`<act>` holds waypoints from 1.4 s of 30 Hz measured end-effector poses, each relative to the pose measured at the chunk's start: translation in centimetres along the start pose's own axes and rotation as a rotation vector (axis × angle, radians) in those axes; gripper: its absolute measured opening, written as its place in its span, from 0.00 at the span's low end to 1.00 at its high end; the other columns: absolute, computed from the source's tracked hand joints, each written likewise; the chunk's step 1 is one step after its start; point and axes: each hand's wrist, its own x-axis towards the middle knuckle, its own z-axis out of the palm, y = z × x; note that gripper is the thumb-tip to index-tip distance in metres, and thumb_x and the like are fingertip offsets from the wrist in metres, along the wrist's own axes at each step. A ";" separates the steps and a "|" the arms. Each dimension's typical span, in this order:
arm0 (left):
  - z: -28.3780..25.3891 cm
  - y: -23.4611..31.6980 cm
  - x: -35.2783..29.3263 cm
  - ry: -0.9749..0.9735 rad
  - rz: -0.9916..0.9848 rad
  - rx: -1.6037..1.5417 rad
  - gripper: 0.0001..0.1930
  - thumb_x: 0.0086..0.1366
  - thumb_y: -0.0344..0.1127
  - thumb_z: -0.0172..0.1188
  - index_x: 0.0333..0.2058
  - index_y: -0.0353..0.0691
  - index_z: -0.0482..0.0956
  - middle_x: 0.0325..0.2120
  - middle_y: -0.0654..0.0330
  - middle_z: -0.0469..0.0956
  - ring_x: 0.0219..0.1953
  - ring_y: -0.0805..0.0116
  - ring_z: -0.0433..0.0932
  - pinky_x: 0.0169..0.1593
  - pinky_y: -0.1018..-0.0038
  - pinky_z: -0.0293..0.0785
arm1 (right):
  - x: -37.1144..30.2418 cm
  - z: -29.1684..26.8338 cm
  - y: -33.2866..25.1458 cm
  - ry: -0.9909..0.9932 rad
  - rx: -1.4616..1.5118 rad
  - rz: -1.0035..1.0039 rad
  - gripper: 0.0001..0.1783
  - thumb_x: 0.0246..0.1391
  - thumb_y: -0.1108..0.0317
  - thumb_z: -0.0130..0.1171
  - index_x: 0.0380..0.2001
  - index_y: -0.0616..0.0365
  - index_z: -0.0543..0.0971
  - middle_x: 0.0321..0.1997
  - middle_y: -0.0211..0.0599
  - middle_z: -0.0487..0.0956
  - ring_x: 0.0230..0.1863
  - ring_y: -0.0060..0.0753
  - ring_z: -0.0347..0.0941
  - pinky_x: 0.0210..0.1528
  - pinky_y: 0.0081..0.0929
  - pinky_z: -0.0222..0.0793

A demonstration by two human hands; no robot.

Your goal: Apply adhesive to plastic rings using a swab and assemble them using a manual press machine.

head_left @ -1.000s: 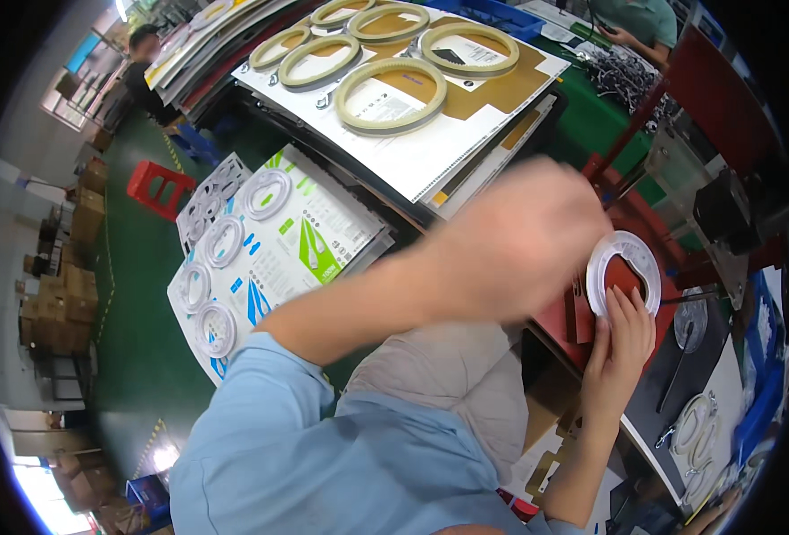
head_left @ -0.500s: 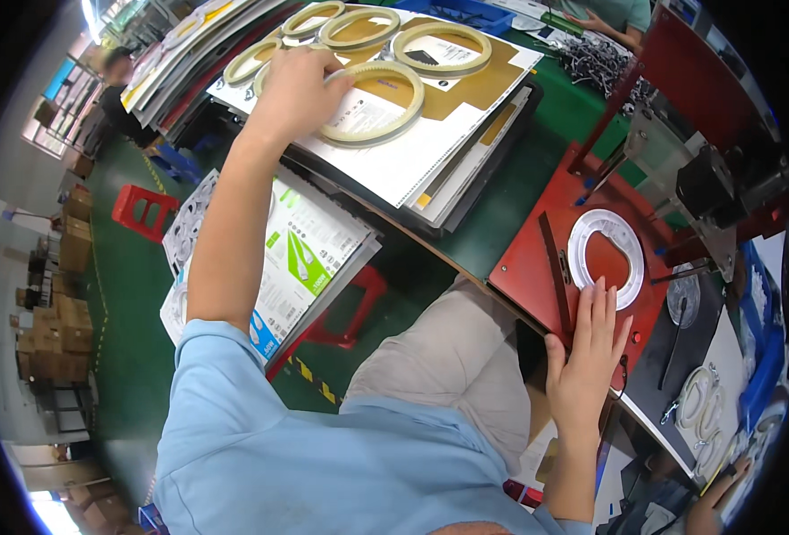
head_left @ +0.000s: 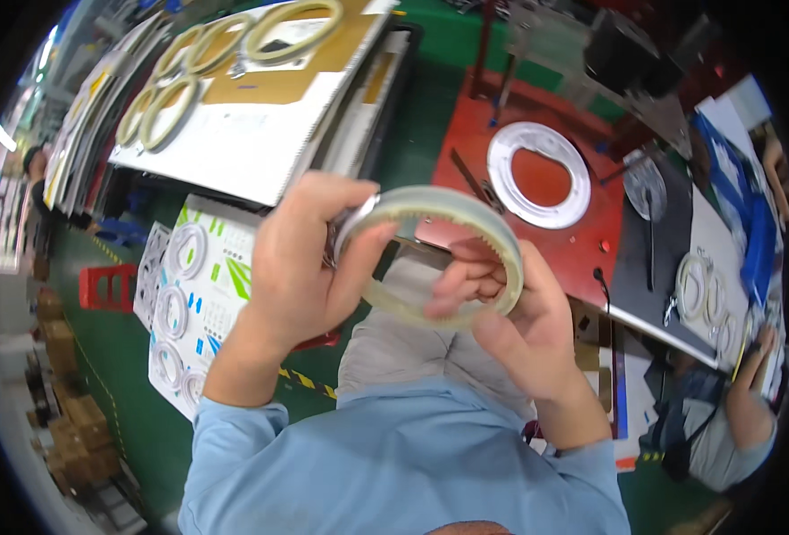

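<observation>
The left hand (head_left: 298,254) pinches a toothed cream ring (head_left: 452,203) by its left rim; the right hand (head_left: 537,334) clasps its right rim, fingers curled inside; it tilts above the lap (head_left: 399,352); beyond, a flat white ring (head_left: 501,183) lies on a red machine base (head_left: 582,250).

Between the left hand (head_left: 301,254) and right hand (head_left: 537,334), the cream ring (head_left: 494,234) bars direct passage. Within its opening, a gap remains between the left thumb and the curled right fingers. Ahead-left of the left fingers, the board stack (head_left: 220,143) obstructs. Directly ahead of both, an open lane over the green tabletop (head_left: 417,125) separates stack from red plate (head_left: 582,267). Ahead of the right fingers, obstructions comprise the white ring (head_left: 500,169), dark bar (head_left: 471,176) and, farther out, black block (head_left: 622,45).
</observation>
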 end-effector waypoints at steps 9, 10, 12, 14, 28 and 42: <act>4.8 -0.2 -4.6 -0.411 -0.599 -0.968 0.18 0.69 0.20 0.66 0.57 0.26 0.82 0.49 0.49 0.88 0.53 0.65 0.85 0.57 0.71 0.79 | -2.9 -4.4 -1.0 0.306 -0.261 -0.094 0.14 0.60 0.66 0.78 0.39 0.63 0.83 0.31 0.29 0.84 0.28 0.15 0.78 0.29 0.16 0.72; 5.3 -0.5 -4.8 -0.420 -0.601 -0.992 0.18 0.67 0.19 0.67 0.56 0.27 0.83 0.50 0.48 0.87 0.53 0.64 0.85 0.57 0.70 0.79 | -3.1 -4.9 -1.0 0.330 -0.273 -0.099 0.14 0.60 0.66 0.78 0.39 0.63 0.83 0.31 0.29 0.84 0.28 0.15 0.78 0.29 0.16 0.72; 6.5 -0.5 -5.1 -0.404 -0.635 -1.078 0.21 0.61 0.15 0.71 0.54 0.28 0.85 0.51 0.46 0.86 0.53 0.61 0.85 0.58 0.67 0.80 | -3.3 -6.1 -1.0 0.338 -0.444 -0.258 0.16 0.50 0.69 0.83 0.36 0.63 0.84 0.31 0.31 0.85 0.29 0.17 0.78 0.31 0.18 0.72; 8.1 0.2 -4.3 -0.338 -0.539 -1.125 0.24 0.58 0.15 0.73 0.54 0.29 0.85 0.50 0.47 0.86 0.54 0.59 0.85 0.59 0.66 0.80 | -3.1 -7.2 -1.3 0.342 -0.509 -0.350 0.16 0.48 0.70 0.84 0.35 0.63 0.84 0.30 0.31 0.85 0.30 0.17 0.79 0.32 0.19 0.72; 10.6 -0.3 -2.4 -0.426 -0.597 -0.783 0.20 0.64 0.16 0.69 0.55 0.25 0.82 0.47 0.49 0.87 0.50 0.64 0.86 0.56 0.70 0.82 | -5.1 -24.4 -4.1 1.013 -1.245 -0.197 0.14 0.66 0.66 0.68 0.48 0.64 0.81 0.44 0.44 0.84 0.44 0.35 0.83 0.47 0.32 0.78; 11.3 -1.2 -3.7 -0.363 -0.712 -0.940 0.19 0.67 0.16 0.66 0.56 0.24 0.80 0.49 0.45 0.87 0.53 0.61 0.86 0.60 0.68 0.81 | -1.3 -28.7 -3.9 1.082 -1.422 -0.086 0.14 0.65 0.60 0.68 0.43 0.61 0.87 0.37 0.46 0.89 0.39 0.50 0.87 0.43 0.38 0.79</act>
